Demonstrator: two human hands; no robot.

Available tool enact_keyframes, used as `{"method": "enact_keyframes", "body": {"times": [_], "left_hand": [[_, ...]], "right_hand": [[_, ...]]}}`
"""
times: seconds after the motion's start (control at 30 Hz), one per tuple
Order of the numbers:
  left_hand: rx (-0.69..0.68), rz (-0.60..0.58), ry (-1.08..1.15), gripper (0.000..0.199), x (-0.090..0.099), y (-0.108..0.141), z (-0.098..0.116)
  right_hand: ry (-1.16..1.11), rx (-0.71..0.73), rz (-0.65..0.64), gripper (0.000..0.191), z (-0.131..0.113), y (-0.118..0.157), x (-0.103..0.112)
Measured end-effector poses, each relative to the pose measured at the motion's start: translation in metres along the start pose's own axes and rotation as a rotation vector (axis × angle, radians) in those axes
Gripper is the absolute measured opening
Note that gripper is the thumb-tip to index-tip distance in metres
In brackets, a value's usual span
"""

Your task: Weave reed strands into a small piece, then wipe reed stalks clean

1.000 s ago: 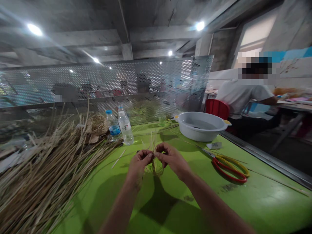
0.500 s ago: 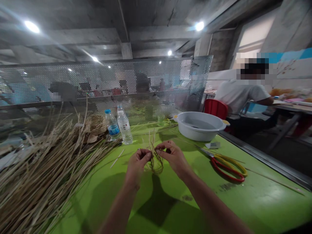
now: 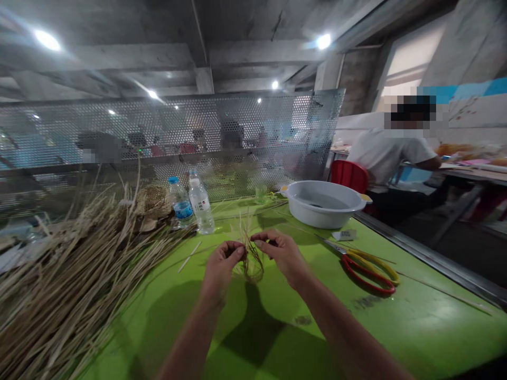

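A small loop-shaped bunch of thin straw strands (image 3: 253, 269) is held above the green tabletop, its loose ends pointing up and away from me. My left hand (image 3: 222, 264) pinches its left side between thumb and forefinger. On the opposite side, my right hand (image 3: 279, 253) has thumb and forefinger close together at the upper strands, apparently gripping one; the fingertips partly cover the contact. The weave's lower curve hangs between both hands and casts a shadow on the table.
A large heap of dry straw (image 3: 79, 274) covers the left side, with water bottles (image 3: 200, 208) behind it. A grey basin (image 3: 325, 206) stands at the back right. Scissors (image 3: 368, 272) with red and yellow handles lie nearer. Beyond the table's right edge sits a person (image 3: 392, 153).
The right fingertips have shifted slightly up and left along the upper strands. My left hand keeps its pinch on the bunch. The whole view has drifted a little.
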State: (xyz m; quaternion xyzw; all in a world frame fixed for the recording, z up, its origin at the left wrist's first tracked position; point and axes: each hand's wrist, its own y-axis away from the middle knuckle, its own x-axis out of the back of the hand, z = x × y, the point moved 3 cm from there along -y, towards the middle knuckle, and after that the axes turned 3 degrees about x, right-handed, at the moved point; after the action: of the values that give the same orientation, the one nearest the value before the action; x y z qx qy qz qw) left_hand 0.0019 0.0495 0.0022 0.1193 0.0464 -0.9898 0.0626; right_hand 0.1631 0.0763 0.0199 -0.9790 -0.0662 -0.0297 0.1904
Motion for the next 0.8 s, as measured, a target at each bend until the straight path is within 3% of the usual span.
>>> {"method": "enact_keyframes", "body": {"times": [0.23,0.53,0.8], "left_hand": [[0.028,-0.005,0.043,0.030,-0.0027,0.0009,-0.0008],[0.016,-0.018,0.025,0.028,-0.0044,0.0025,0.0002],[-0.058,0.024,-0.017,0.023,0.0006,0.0015,0.0005]], "right_hand": [[-0.196,-0.089,-0.112,0.019,-0.0032,0.0032,-0.0075],[-0.302,-0.132,-0.115,0.025,0.0019,0.0037,-0.0101],[-0.220,-0.053,0.018,0.022,-0.0038,0.0026,-0.0022]]}}
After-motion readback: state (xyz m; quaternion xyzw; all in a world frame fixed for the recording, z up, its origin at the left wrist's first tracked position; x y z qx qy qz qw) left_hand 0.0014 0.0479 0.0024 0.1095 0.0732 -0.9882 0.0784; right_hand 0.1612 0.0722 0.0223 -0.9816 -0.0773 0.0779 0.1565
